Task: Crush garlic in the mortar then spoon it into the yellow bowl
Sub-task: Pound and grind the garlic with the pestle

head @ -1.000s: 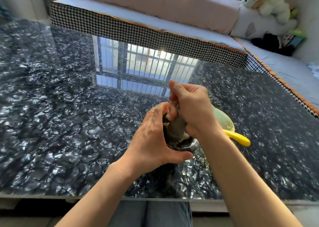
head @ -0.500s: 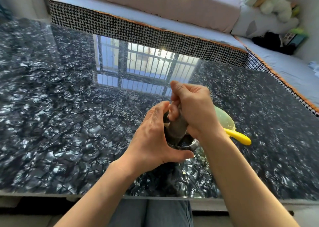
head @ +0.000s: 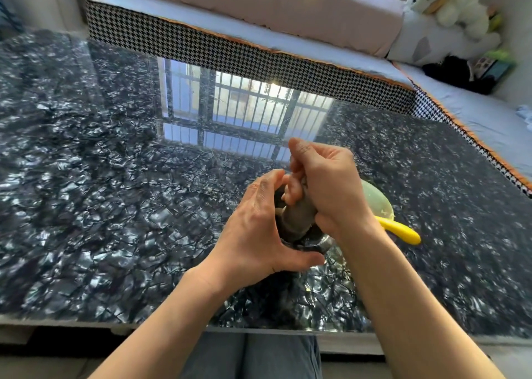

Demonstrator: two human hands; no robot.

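Mortar (head: pixel 318 242) is cupped by the left hand (head: pixel 253 234) on the near part of the counter (head: pixel 86 206). Pestle (head: pixel 298 220) is clenched in the right hand (head: pixel 328 183), tip down inside (garlic hidden). Yellow bowl (head: pixel 377 203) sits just right, touching a yellow spoon (head: pixel 403 230).

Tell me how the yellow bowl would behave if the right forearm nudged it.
The yellow bowl looks like thin, translucent plastic, so probably light and quick to slide on the glossy table. Nothing holds it: the left hand steadies the mortar, so it might tip.
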